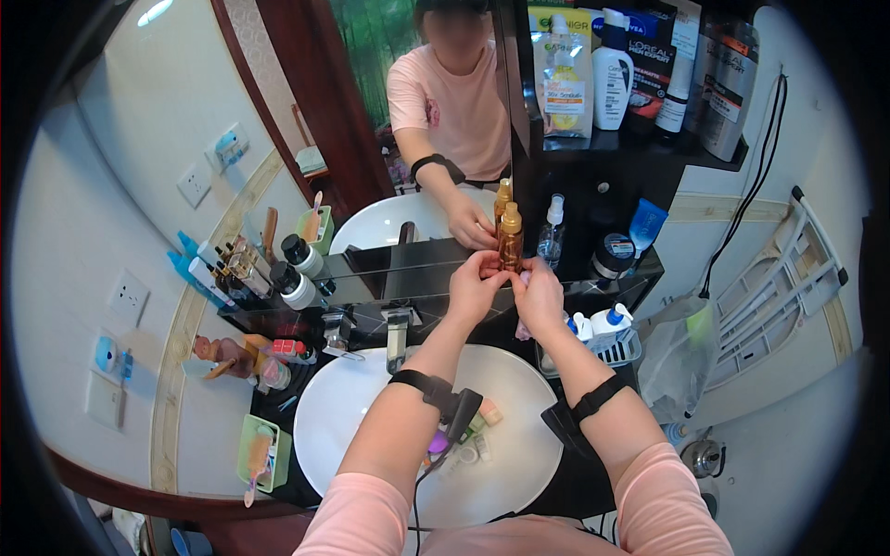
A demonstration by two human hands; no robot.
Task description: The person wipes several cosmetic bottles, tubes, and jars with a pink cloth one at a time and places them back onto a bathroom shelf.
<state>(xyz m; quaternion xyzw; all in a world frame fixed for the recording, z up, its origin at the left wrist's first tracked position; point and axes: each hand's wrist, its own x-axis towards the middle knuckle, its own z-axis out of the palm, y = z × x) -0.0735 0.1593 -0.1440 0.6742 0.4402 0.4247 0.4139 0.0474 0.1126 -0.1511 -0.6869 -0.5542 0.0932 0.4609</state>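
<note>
Both hands meet at the black ledge under the mirror, around the foot of an amber pump bottle with a gold cap. The bottle stands upright. The fingers of my left hand close on its lower left side. My right hand touches its lower right side and has a crumpled pink cloth in its grip, mostly hidden by the palm. Just right of the bottle is a clear spray bottle with a white top. Fingers partly cover the amber bottle's base.
Below my forearms lies a white oval basin with several small items in it, behind a chrome faucet. Toiletries fill the black shelf at upper right. Pump bottles stand in a basket by my right forearm. A green container holds a brush.
</note>
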